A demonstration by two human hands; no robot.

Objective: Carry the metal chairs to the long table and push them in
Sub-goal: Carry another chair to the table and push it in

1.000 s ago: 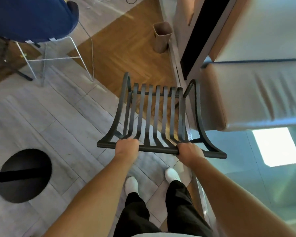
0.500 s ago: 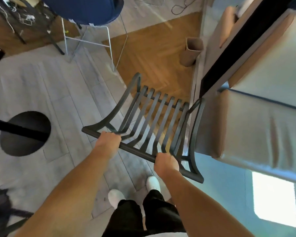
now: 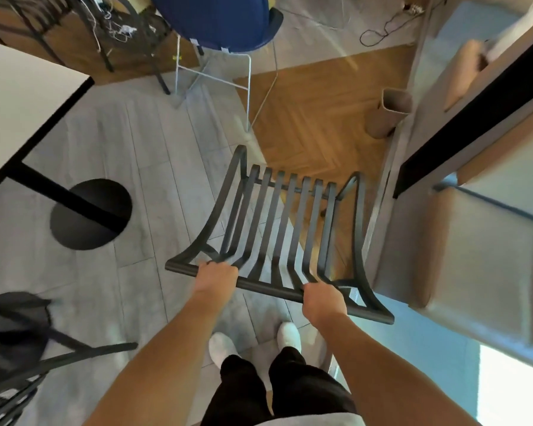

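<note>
It looked like a café or office lounge: a pedestal table (image 3: 28, 96) stood left of the hands (image 3: 216, 276), a blue chair (image 3: 219, 20) ahead, padded bench seating (image 3: 480, 265) to the right, over tile and herringbone wood floor (image 3: 314, 124).

Matt black metal chair (image 3: 277, 222); herringbone wood floor (image 3: 317, 124).

I can read no text, label, brand, number or sign anywhere in my view. The small white tags under the blue chair (image 3: 216, 20) are too small and blurred for me to tell whether they carry any print.
</note>
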